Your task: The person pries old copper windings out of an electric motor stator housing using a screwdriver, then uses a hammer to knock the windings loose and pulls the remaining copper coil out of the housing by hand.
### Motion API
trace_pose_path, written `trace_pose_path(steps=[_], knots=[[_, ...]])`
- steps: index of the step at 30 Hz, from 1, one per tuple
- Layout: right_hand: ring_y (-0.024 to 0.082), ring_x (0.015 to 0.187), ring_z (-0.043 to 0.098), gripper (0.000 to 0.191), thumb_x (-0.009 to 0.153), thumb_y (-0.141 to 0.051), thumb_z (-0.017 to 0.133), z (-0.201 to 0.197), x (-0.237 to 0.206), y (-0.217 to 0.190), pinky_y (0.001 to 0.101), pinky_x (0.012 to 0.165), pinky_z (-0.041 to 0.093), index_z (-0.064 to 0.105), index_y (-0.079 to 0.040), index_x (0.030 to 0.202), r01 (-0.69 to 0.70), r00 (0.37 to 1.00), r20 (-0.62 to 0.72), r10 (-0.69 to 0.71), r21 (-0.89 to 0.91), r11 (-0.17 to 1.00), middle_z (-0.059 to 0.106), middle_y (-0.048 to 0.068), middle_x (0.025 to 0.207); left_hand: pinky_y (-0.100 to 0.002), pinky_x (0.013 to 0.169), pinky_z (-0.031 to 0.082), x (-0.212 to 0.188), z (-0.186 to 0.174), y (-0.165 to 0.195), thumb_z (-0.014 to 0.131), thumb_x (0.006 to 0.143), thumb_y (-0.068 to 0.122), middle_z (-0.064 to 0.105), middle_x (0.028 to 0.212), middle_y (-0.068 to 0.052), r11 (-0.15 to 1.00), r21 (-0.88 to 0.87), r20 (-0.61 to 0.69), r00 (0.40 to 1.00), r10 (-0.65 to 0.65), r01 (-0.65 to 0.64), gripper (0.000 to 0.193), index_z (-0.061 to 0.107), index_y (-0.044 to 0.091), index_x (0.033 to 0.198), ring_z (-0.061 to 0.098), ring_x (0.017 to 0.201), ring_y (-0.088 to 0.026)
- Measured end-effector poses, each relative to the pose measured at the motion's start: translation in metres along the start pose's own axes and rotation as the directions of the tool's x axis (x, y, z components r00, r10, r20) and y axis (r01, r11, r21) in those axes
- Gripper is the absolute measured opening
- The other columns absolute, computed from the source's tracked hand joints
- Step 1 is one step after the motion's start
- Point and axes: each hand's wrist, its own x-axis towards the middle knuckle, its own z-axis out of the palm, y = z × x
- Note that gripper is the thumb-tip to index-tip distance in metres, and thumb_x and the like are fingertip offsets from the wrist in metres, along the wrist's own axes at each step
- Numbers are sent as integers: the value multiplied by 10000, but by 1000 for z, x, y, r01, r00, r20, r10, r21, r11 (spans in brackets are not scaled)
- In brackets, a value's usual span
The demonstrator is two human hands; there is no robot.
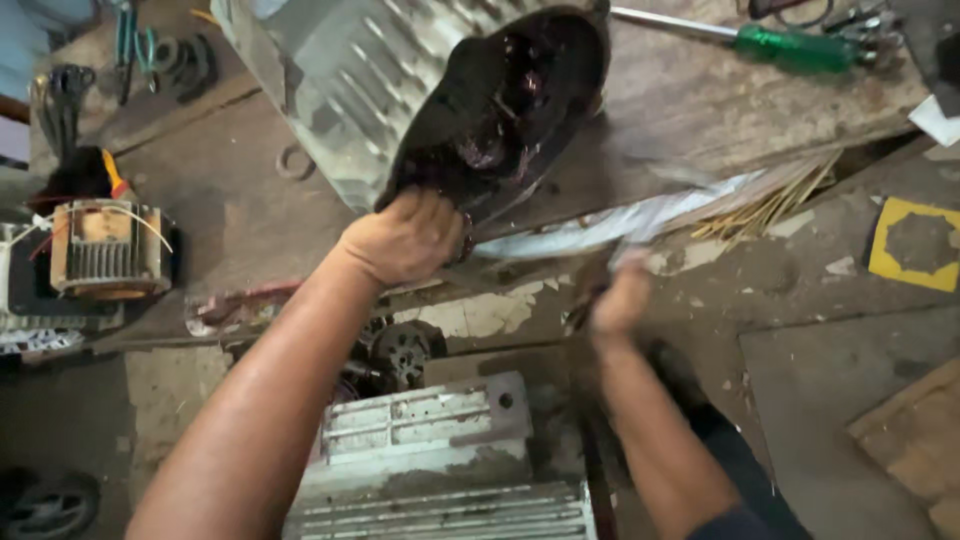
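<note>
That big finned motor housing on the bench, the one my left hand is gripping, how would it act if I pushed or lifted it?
The finned motor housing is probably heavy: thick ribbed metal with dark windings inside. It looks rigid, not floppy. Its rounded body lies on its side on the wooden bench, so it may roll unless the left hand steadies the rim.

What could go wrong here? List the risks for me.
1. The left hand alone steadies the finned motor housing at its open end, at the edge of the wooden bench; if that grip slips, the housing may tip onto the second housing below.
2. The right hand is blurred, pulling a pale sheet; a jerk could snag the exposed windings.
3. The green screwdriver could get knocked off.
</note>
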Motion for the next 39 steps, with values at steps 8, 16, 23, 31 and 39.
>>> trace_pose_path(steps=[8,16,23,31,39], knots=[[99,461,419,460,1047,-579,419,37,3,0,282,406,354,536,-194,822,-127,992,8,129,215,968,472,-40,599,-315,824,441,0,0,3,536,824,318,595,802,-33,999,16,25,999,-28,27,213,649,137,828,595,816,-193],[285,835,637,466,1216,-370,462,48,9,-1,393,733,504,643,53,1143,-100,904,417,-99,431,897,673,177,956,-327,772,423,1,2,5,558,880,335,543,754,-23,998,-36,96,995,-40,44,199,615,160,805,571,777,-200],[306,1064,531,534,1106,-433,503,57,4,17,480,1001,404,616,64,1263,-413,911,-151,385,-368,833,618,171,1090,-331,778,431,-2,3,7,571,855,338,587,812,-35,997,-51,142,989,-49,56,236,659,120,868,584,802,-210],[139,630,527,331,1046,-476,575,46,-4,23,319,539,433,627,-152,1010,-251,968,8,251,105,962,585,3,797,-325,823,441,-6,7,9,568,904,316,643,903,-62,996,-45,53,996,-75,78,256,693,96,947,599,865,-216],[181,437,480,383,933,-614,455,72,-26,-27,343,410,402,589,-262,1002,-636,769,30,639,137,759,524,-19,627,-314,822,432,-1,-1,11,566,879,309,602,856,-37,994,-16,55,993,-104,105,223,683,123,918,588,851,-204]])
